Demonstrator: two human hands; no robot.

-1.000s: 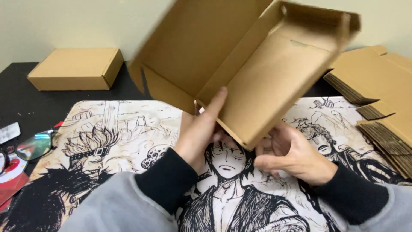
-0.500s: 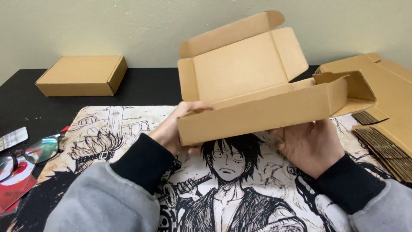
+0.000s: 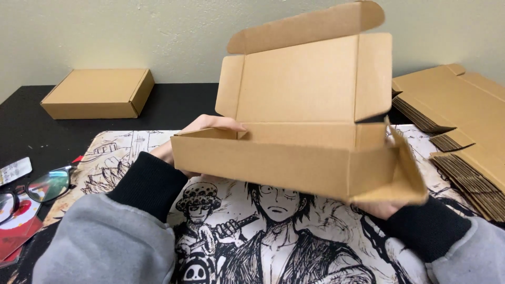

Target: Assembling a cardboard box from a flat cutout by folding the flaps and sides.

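Black worktop [image 3: 179, 102], comic-print mat under the hands: left hand [image 3: 202, 129] and right hand [image 3: 381, 209] grip the half-folded brown cardboard mailer box [image 3: 294, 152] at its ends, lid up; best keep it level, square the loose right flap.

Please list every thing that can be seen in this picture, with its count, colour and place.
open cardboard box: one, brown, held up over the middle of the mat, lid raised.
closed cardboard box: one, brown, far left on the table.
flat cardboard blanks: a stack, number cannot be told, brown, right edge.
desk mat: one, cream with black drawn figures, under the hands.
table: one, black, below everything.
eyeglasses: one pair, dark frame, left edge.
red flat item: one, red, under the eyeglasses; kind unclear.
wall: pale beige, behind.
left hand: one, grips the box's left end, fingers over the wall.
right hand: one, mostly hidden beneath the box's right end.
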